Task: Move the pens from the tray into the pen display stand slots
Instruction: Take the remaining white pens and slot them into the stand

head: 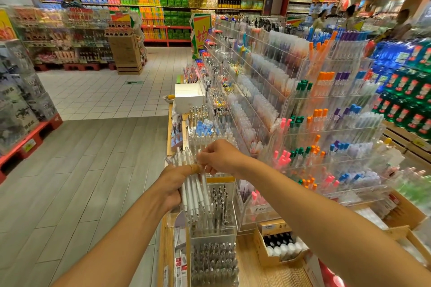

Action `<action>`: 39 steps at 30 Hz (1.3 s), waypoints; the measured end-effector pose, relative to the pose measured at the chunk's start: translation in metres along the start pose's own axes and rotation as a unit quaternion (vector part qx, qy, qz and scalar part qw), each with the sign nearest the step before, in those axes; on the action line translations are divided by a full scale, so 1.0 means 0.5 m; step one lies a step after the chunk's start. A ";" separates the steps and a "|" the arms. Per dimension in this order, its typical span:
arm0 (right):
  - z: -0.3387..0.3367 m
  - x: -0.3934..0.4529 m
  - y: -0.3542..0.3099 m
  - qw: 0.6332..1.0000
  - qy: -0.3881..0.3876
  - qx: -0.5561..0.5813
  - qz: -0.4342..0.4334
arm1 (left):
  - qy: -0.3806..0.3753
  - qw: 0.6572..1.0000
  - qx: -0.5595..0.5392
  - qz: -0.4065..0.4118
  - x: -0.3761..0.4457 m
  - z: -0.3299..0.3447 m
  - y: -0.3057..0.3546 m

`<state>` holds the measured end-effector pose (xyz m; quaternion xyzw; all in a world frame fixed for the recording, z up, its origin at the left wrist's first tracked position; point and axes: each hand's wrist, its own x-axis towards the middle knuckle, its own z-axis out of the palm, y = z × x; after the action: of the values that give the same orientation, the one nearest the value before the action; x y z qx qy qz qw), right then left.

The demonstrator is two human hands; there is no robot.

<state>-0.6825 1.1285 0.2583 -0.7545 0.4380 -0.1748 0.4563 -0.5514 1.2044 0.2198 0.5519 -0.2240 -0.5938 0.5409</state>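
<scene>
To the left of both hands lies open grey plank floor (88,170), running unobstructed to a red pallet base (30,137) at the far left. Directly below and beyond the hands, the clear acrylic pen display stand (213,228) rises in close-packed tiers, its slots largely filled with pens; its left edge stands just beside the wooden shelf edge (169,128). To the right of the hands, tiered acrylic racks (326,128) of coloured-cap pens crowd in near the right forearm. The left hand (173,187) is raised over the stand, fingers curled round a bundle of white pens (193,191) held roughly upright. The right hand (220,157) reaches across from the right, wrist bent, fingertips pinching the upper end of a pen in that bundle. A white box (187,95) sits well beyond the hands.
</scene>
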 end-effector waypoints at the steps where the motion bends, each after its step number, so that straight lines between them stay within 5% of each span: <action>1: 0.000 0.002 -0.001 1.000 0.012 -0.024 -0.002 | 0.001 1.000 -0.016 -0.007 0.001 -0.002 -0.001; 6: -0.028 0.006 -0.003 1.000 0.004 0.015 -0.019 | 0.006 0.998 -0.061 -0.026 0.005 -0.019 0.003; 14: -0.076 0.035 -0.023 0.984 0.123 -0.051 -0.116 | 0.021 0.996 -0.083 -0.038 0.008 -0.056 -0.001; 21: -0.060 0.057 0.003 0.972 0.086 -0.187 -0.116 | 0.022 0.995 -0.077 -0.055 0.008 -0.066 0.001; 34: -0.032 0.106 0.017 0.884 0.094 -0.432 -0.154 | 0.017 0.996 -0.060 -0.063 0.017 -0.073 -0.006; 39: -0.025 0.096 0.016 0.876 0.129 -0.432 -0.169 | 0.014 0.997 -0.056 -0.059 0.022 -0.063 -0.010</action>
<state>-0.6680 1.0809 0.2515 -0.9099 0.3909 -0.1382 -0.0122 -0.5230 1.2067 0.2017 0.5411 -0.1495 -0.6288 0.5381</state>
